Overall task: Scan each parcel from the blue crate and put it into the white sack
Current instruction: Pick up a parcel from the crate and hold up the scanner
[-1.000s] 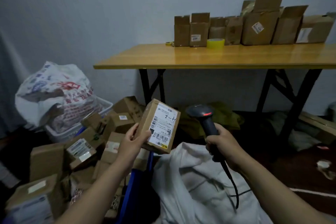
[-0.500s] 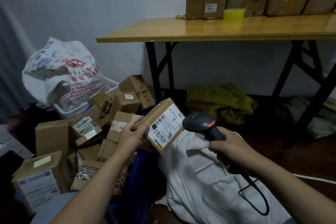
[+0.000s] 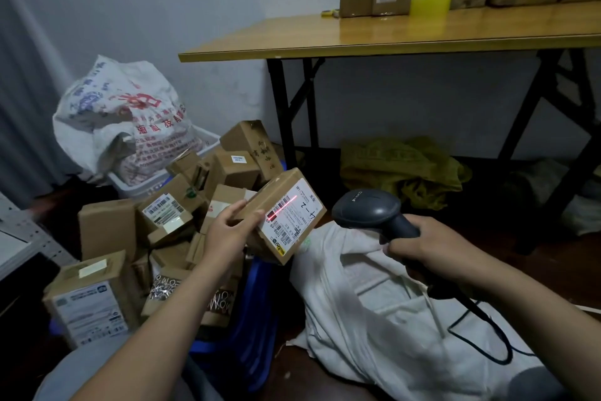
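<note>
My left hand (image 3: pixel 229 233) grips a small cardboard parcel (image 3: pixel 286 212) by its left end, its white label turned toward the scanner. A red laser line crosses the barcode on that label. My right hand (image 3: pixel 429 246) holds the dark handheld scanner (image 3: pixel 367 208) by its handle, head aimed left at the parcel, a short gap between them. The white sack (image 3: pixel 390 312) lies crumpled on the floor under the parcel and scanner. The blue crate (image 3: pixel 257 296) shows as a blue rim at lower centre, heaped with several cardboard parcels (image 3: pixel 227 169).
A wooden table (image 3: pixel 406 33) on black legs stands behind, with open boxes and a yellow tape roll (image 3: pixel 431 3) on top. A printed white bag (image 3: pixel 126 117) sits in a pale bin at left. Yellow cloth (image 3: pixel 403 166) lies under the table. The scanner cable (image 3: pixel 487 335) trails over the sack.
The parcel has tilted and dropped lower toward the sack. The scanner has come closer to it, and a red laser line now lies on the label. The view has tipped downward.
</note>
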